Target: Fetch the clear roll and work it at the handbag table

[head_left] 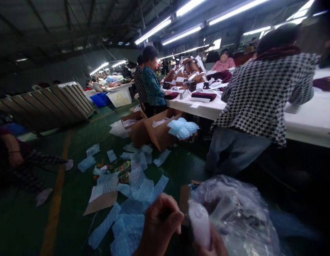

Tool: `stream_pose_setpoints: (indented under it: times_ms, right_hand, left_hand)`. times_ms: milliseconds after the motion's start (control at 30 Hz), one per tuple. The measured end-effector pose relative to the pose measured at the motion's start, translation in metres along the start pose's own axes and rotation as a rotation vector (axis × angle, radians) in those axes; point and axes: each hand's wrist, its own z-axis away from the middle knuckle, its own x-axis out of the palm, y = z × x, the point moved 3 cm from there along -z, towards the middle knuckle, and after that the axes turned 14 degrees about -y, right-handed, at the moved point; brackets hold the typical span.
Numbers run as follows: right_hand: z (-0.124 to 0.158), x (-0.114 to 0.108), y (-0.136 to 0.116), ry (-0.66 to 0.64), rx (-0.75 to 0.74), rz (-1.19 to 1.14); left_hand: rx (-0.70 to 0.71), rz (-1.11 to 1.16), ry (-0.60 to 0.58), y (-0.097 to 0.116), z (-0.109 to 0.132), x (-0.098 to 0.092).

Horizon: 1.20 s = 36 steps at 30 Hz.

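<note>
My left hand [159, 224] is at the bottom centre, its fingers curled closed around something dark that I cannot make out. My right hand [211, 245] sits just right of it at the bottom edge, mostly hidden, pressed against a small roll of bubble wrap [199, 222] that stands between the two hands. A large clear plastic bag [239, 213] bulges right beside them. Bubble-wrap pieces [138, 188] lie scattered on the green floor in front of me.
A person in a houndstooth top [260, 96] leans over the long white table [314, 121] at right. Open cardboard boxes [159, 131] stand on the floor beyond the wrap. Other people work at the table further back. A seated person's legs [34, 167] reach in from the left.
</note>
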Motion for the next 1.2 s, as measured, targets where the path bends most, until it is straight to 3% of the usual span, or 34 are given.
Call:
stream_pose_setpoints:
  times_ms: [100,233,300,400,467,600,667,767,833,900,1000,1100,1200]
  right_hand:
    - [-0.065,-0.006,0.001,-0.013,-0.015,-0.017]
    - [-0.134,-0.008,-0.014,-0.015,-0.088,0.059]
    - [-0.164,-0.006,-0.016,0.020,-0.146,0.150]
    - [-0.208,0.002,-0.008,0.143,-0.203,0.322]
    - [-0.240,0.012,-0.002,0.197,-0.185,0.402]
    - [-0.305,0.040,-0.007,0.215,-0.092,0.367]
    - [-0.331,0.051,-0.015,0.196,-0.031,0.259]
    - [-0.360,0.054,-0.029,0.229,0.073,0.110]
    - [-0.376,0.049,-0.034,0.275,0.109,0.063]
    - [-0.392,0.040,-0.034,0.329,0.136,0.043]
    - [-0.420,0.020,-0.020,0.400,0.166,0.051]
    - [-0.456,-0.012,0.008,0.491,0.117,0.100]
    - [-0.501,-0.056,0.035,0.563,0.061,0.168]
  left_hand:
    - [-0.025,-0.068,0.115,0.013,-0.049,-0.049]
    - [-0.269,-0.371,-0.095,0.006,-0.110,-0.088]
    - [-0.312,-0.471,-0.188,-0.007,-0.135,-0.103]
    - [-0.345,-0.511,-0.226,-0.029,-0.169,-0.134]
    - [-0.396,-0.400,-0.239,-0.046,-0.192,-0.161]
    - [-0.626,0.070,-0.345,-0.075,-0.244,-0.210]
    - [-0.595,0.211,-0.325,-0.079,-0.274,-0.231]
    - [-0.436,0.264,-0.224,-0.077,-0.318,-0.256]
    - [-0.398,0.194,-0.241,-0.076,-0.342,-0.266]
    - [-0.358,0.011,-0.345,-0.077,-0.364,-0.269]
    - [-0.177,-0.289,-0.537,-0.081,-0.398,-0.263]
    - [-0.031,-0.448,-0.657,-0.094,-0.441,-0.249]
    - [0.123,-0.535,-0.690,-0.114,-0.498,-0.236]
